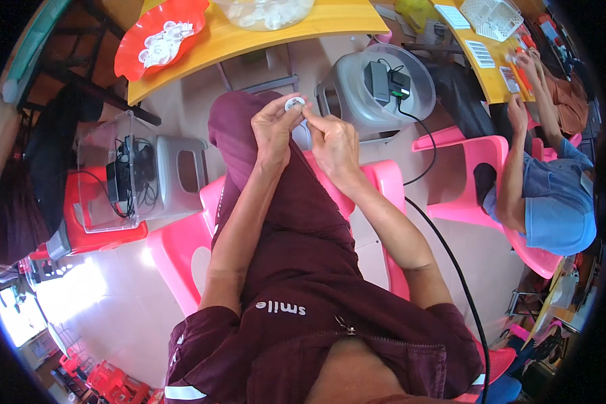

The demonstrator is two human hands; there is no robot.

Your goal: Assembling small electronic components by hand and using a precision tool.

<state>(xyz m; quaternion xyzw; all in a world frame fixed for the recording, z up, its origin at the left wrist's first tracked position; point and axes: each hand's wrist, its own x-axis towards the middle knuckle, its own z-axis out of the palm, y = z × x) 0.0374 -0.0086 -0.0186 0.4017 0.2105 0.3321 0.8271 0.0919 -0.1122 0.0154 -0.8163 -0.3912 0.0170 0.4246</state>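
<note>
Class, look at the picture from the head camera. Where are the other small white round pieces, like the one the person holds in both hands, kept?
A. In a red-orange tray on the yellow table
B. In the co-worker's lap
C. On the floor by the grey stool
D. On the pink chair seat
A: the red-orange tray on the yellow table holds a heap of white pieces like the small white round piece pinched between the left hand and the right hand.

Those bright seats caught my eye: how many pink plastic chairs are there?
2: one pink chair under the person, another pink chair holding the co-worker at right. Others may be hidden.
</note>
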